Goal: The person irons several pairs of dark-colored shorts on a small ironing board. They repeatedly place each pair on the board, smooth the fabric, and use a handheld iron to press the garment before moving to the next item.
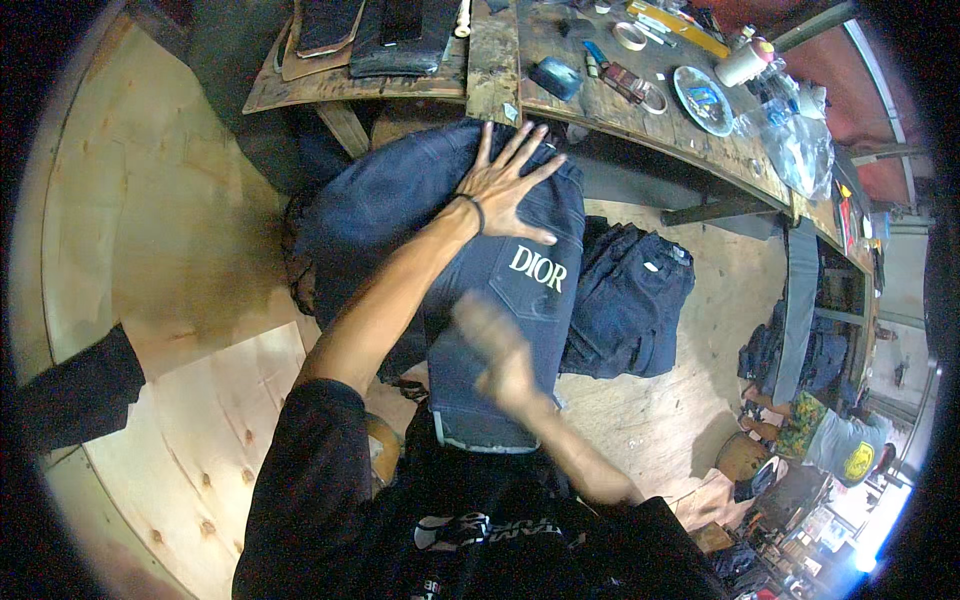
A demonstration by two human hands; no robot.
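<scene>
A pair of dark blue denim jeans (500,345) lies lengthwise across my lap, with a back pocket and pale printed lettering facing up. My left hand (505,190) is pressed flat on the upper part, fingers spread wide, a dark band round the wrist. Over the lower part, left of the pocket, my right hand (497,355) is smeared by motion. Its fingers cannot be made out, nor whether it touches the cloth. More dark blue denim (380,215) bulges out to the left, partly under my left forearm.
A pile of folded dark jeans (635,300) rests on the plywood floor to the right. Ahead stands a worn wooden table (640,120) bearing tape rolls, a plate (703,100), a thread cone (745,62) and plastic bags (795,150). Another person (840,440) sits far right.
</scene>
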